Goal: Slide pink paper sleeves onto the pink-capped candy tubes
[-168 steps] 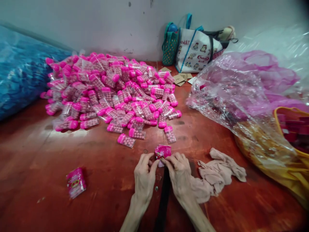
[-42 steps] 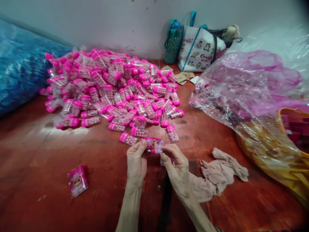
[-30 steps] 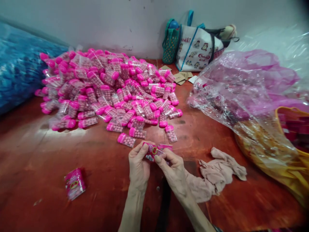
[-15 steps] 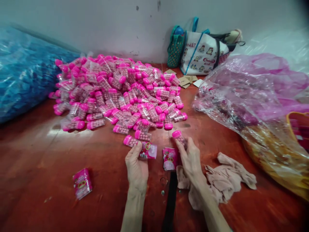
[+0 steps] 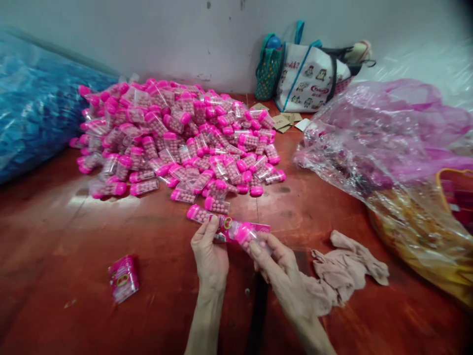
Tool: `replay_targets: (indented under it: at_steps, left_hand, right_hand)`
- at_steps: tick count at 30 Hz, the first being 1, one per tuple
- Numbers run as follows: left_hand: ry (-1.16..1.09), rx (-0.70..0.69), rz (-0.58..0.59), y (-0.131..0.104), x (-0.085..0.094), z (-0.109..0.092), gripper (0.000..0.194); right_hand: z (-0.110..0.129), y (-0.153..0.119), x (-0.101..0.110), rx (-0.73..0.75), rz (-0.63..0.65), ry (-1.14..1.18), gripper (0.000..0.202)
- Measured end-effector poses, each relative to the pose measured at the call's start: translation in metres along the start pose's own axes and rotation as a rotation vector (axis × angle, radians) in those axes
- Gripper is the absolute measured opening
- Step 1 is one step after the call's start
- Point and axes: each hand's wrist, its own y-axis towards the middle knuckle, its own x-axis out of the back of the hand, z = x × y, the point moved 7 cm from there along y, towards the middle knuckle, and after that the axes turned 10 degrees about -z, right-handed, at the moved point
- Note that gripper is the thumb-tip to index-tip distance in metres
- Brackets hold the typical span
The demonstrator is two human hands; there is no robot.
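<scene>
My left hand (image 5: 210, 256) is closed, thumb on top, around a flat pink printed label (image 5: 224, 227). Just beyond its fingertips lies a small bottle (image 5: 197, 213) of pink balls; whether they touch is unclear. My right hand (image 5: 281, 266) grips another clear bottle (image 5: 245, 234), its pink cap tilted toward the label's right end and overlapping it. Partly hidden behind that bottle are more pink labels (image 5: 263, 228) on the table. A separate stack of labels (image 5: 123, 278) rests at lower left. Farther back is a large pile of pink-capped bottles (image 5: 181, 128).
A beige cloth (image 5: 347, 264) lies crumpled right of my right hand. Blue plastic sacking (image 5: 40, 108) bulges at left, clear and pink plastic bags (image 5: 388, 128) at right. A white tote bag (image 5: 306, 81) and cardboard pieces (image 5: 284, 122) are by the wall.
My right hand has moved left with its bottle, bringing the cap up to the label in my left hand. The left hand has stayed nearly in place.
</scene>
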Motion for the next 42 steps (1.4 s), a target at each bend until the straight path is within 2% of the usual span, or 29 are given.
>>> replay_targets:
  at_steps: [3, 7, 10, 14, 17, 20, 24, 29, 34, 37, 39, 42]
  left_hand:
    - [0.039, -0.019, 0.017, 0.000, -0.001, 0.000, 0.011]
    - [0.071, -0.075, 0.070, -0.002, -0.004, 0.000, 0.015]
    - [0.070, -0.124, 0.101, -0.004, -0.007, 0.000, 0.020]
    - [0.083, -0.137, 0.129, -0.011, -0.011, 0.004, 0.028]
    - [0.106, -0.074, 0.165, -0.016, -0.015, 0.012, 0.030]
    - [0.085, 0.066, 0.201, -0.018, -0.017, 0.023, 0.025]
    - [0.073, 0.254, 0.231, -0.017, -0.017, 0.035, 0.022]
    - [0.062, 0.296, 0.252, -0.023, -0.019, 0.039, 0.032]
    - [0.068, 0.347, 0.294, -0.032, -0.021, 0.043, 0.027]
    - [0.110, 0.440, 0.368, -0.034, -0.024, 0.046, 0.024]
    - [0.132, 0.505, 0.427, -0.035, -0.025, 0.046, 0.027]
    - [0.159, 0.534, 0.508, -0.038, -0.027, 0.044, 0.032]
  right_hand:
    - [-0.011, 0.002, -0.002, -0.151, 0.121, 0.057, 0.029]
    - [-0.020, 0.005, 0.003, -0.238, 0.127, 0.111, 0.029]
    - [-0.015, 0.006, 0.004, -0.162, 0.087, 0.054, 0.028]
    - [-0.008, 0.004, 0.005, 0.004, -0.032, -0.079, 0.028]
    - [-0.008, 0.001, 0.003, 0.079, -0.070, -0.195, 0.031]
    - [-0.010, -0.001, 0.001, 0.107, -0.074, -0.278, 0.033]
    - [-0.014, 0.002, -0.003, 0.088, -0.031, -0.218, 0.029]
    - [-0.022, 0.006, -0.010, 0.020, 0.007, 0.043, 0.023]
    - [-0.022, 0.003, -0.006, 0.065, -0.071, -0.112, 0.028]
    - [-0.020, 0.002, -0.003, 0.105, -0.112, -0.203, 0.027]
    - [-0.021, 0.000, -0.003, 0.121, -0.093, -0.198, 0.026]
    - [-0.025, -0.004, -0.004, 0.113, -0.072, -0.160, 0.028]
